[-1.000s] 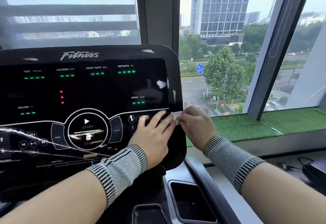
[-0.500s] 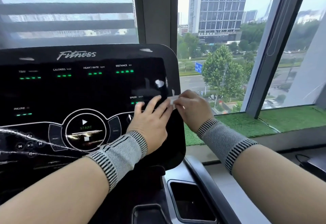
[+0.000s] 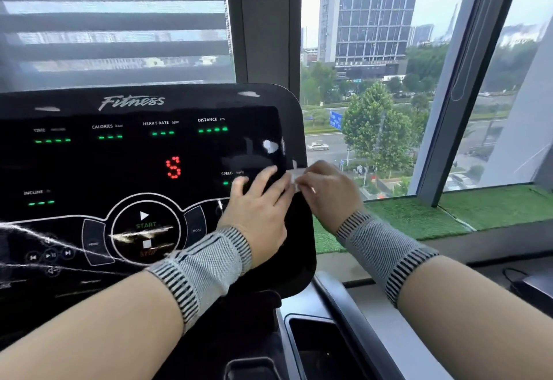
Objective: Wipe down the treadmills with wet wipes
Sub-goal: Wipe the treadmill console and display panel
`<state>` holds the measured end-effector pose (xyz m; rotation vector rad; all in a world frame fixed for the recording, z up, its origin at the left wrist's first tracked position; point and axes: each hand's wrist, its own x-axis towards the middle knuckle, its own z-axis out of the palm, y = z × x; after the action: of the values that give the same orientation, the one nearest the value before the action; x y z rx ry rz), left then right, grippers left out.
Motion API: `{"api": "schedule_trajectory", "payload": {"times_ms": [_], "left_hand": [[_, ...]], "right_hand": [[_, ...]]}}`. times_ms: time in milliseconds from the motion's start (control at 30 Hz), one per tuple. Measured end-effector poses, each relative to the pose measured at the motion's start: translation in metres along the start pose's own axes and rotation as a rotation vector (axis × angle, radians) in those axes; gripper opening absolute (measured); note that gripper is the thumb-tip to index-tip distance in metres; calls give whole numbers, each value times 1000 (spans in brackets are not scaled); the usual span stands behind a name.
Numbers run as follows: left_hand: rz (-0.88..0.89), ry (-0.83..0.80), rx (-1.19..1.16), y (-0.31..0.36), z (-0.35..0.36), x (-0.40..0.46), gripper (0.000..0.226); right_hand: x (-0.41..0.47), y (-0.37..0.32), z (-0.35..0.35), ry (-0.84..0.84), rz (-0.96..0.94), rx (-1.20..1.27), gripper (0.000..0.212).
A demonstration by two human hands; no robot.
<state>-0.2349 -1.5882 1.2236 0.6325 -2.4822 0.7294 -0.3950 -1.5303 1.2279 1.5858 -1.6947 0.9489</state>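
Console edge (image 3: 302, 152): wipe (image 3: 294, 177) lengthwise left-right.

You are looking at a striped roller blind (image 3: 113, 20) hanging over the left window, a strip of green artificial turf (image 3: 419, 218) lying along the sill, a glass tower (image 3: 371, 11) standing outside, and a leafy tree (image 3: 377, 128) growing beside the road (image 3: 326, 143).
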Motion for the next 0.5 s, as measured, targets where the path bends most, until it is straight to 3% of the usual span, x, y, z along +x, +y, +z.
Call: {"api": "schedule_trajectory", "payload": {"times_ms": [100, 300, 500], "left_hand": [[43, -13, 7, 5, 5, -14, 64], [-40, 10, 5, -7, -7, 16, 62], [35, 14, -2, 1, 6, -8, 60]], "right_hand": [[-17, -2, -2, -19, -41, -6, 7], [26, 2, -2, 29, -8, 21, 7], [-10, 1, -2, -25, -23, 1, 9]]}}
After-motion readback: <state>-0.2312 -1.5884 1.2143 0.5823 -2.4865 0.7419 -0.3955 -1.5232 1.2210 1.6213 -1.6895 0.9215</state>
